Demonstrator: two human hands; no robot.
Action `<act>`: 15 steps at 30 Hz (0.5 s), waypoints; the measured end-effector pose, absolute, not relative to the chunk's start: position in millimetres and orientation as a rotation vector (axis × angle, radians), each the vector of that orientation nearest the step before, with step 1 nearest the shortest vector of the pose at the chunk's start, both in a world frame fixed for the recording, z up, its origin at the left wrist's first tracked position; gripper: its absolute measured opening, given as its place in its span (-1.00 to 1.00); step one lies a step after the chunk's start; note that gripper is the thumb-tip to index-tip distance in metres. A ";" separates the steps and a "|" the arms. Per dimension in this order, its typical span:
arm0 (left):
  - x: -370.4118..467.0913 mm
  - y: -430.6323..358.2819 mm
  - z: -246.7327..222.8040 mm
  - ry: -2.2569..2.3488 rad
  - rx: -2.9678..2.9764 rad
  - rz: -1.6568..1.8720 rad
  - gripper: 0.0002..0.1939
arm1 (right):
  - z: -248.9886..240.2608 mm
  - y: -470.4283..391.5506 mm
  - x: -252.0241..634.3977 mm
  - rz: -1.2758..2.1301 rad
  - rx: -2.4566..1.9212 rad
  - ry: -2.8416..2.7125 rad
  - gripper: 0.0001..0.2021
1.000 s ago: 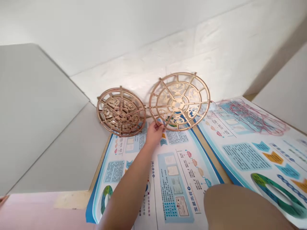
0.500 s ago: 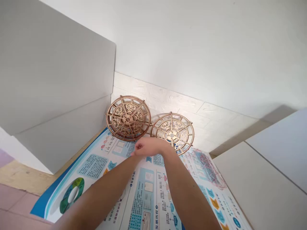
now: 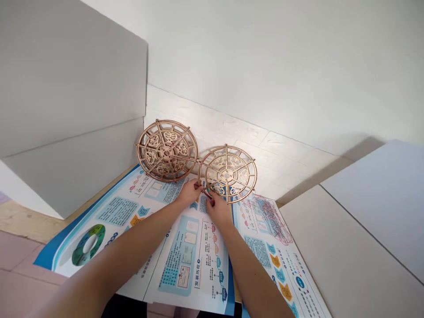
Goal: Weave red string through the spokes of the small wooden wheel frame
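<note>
Two gold-coloured openwork wheels with spokes and curled ornaments lean upright at the wall. The left wheel (image 3: 164, 153) is denser and touches or nearly touches the right wheel (image 3: 233, 175). My left hand (image 3: 190, 192) is closed at the lower left rim of the right wheel, fingertips pinched on its edge. Just to the right, my right hand (image 3: 220, 210) is closed on the bottom of the same rim, fingers curled. The fingertips are partly hidden, so any small piece between them does not show. Beneath both hands lies a printed poster sheet (image 3: 179, 247).
A tangle of thin red wire (image 3: 273, 221) lies on the sheets at the right. A grey-white cabinet (image 3: 76, 88) bounds the left side, and white panels (image 3: 371, 212) stand on the right. Behind the wheels rises a white wall (image 3: 265, 79).
My hands, crossed close together half a second ago, are now apart at the right wheel's lower rim. My right hand has moved right. The view has shifted, showing more of the poster's near edge.
</note>
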State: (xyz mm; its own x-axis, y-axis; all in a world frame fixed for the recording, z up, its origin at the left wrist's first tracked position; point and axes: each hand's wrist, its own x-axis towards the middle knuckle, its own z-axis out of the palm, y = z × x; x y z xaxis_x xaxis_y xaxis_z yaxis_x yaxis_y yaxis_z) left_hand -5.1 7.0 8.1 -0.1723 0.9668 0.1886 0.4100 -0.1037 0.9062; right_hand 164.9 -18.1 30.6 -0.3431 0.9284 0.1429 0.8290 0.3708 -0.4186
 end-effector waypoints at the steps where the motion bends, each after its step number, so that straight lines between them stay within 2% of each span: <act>1: -2.7 4.8 11.1 1.636 1.553 1.254 -0.95 | 32.6 -17.9 164.5 0.368 -1.549 -2.290 -0.63; 6: 11.7 -6.0 15.0 1.773 1.694 1.223 -0.82 | 38.1 -15.4 170.7 0.344 -1.653 -2.273 -0.69; 10: 19.8 -11.5 17.8 1.771 2.032 1.049 -0.76 | 37.0 -11.0 181.7 0.362 -1.658 -2.227 -0.69; 15: 33.9 -32.7 50.4 1.912 2.231 0.835 -0.86 | 36.8 -9.5 191.8 0.408 -1.630 -2.224 -0.69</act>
State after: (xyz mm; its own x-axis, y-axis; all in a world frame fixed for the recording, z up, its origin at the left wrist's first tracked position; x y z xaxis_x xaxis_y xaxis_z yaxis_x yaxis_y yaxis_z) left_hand 33.9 -32.7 50.4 0.0685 0.9364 0.3443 0.8888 -0.2140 0.4053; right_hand 191.8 -9.5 36.8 -0.2748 0.9551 0.1111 0.8536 0.2955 -0.4291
